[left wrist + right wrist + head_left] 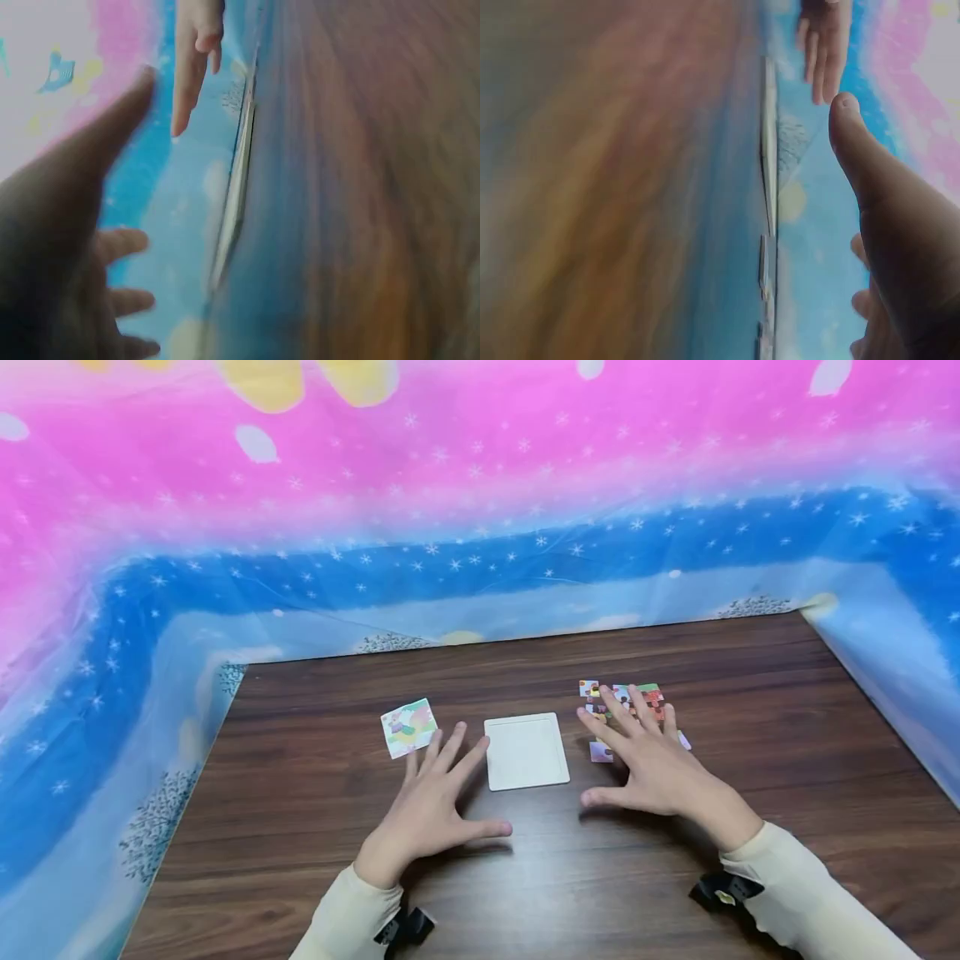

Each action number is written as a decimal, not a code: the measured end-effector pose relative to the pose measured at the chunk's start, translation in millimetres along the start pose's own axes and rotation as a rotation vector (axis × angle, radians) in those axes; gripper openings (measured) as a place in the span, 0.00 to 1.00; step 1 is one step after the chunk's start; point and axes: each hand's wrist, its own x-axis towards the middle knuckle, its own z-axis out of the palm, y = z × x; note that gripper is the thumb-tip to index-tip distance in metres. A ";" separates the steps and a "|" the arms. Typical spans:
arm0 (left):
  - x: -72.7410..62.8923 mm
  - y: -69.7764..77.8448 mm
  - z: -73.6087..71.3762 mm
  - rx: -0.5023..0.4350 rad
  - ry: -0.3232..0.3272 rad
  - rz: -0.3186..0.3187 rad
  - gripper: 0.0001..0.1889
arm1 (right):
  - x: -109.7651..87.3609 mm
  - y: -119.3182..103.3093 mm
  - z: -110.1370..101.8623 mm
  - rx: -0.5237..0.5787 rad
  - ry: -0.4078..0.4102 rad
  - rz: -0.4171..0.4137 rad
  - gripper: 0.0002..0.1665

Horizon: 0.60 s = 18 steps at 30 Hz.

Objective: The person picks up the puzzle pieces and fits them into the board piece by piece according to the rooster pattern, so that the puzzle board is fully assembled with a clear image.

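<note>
Fingers spread, my left hand (427,806) hovers over the table between a small picture card (409,727) and a white square tray (527,752). It holds nothing. My right hand (660,768) is spread too, above several loose jigsaw pieces (601,752) to the right of the tray, and it partly hides them. In the left wrist view the tray (238,187) appears edge-on beyond the left thumb. The right wrist view shows the jigsaw pieces (764,262) lying flat, with air between them and the right hand (885,225).
A dark wood-grain table (300,827) carries everything. Behind it and along its sides hangs a pink and blue patterned cloth (480,510). Black straps (723,891) sit on both wrists, over light sleeves.
</note>
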 end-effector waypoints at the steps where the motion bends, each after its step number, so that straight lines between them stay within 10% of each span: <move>1: 2.5 -2.9 2.4 -0.085 0.002 0.017 0.59 | 4.5 2.1 1.1 0.028 0.004 0.001 0.70; 9: 24.3 -26.2 22.7 -0.559 0.133 0.092 0.49 | 48.9 40.9 4.2 0.277 0.130 0.075 0.65; 18: 35.2 -39.8 26.1 -0.663 0.267 0.077 0.39 | 73.2 74.6 0.1 0.413 0.222 0.132 0.45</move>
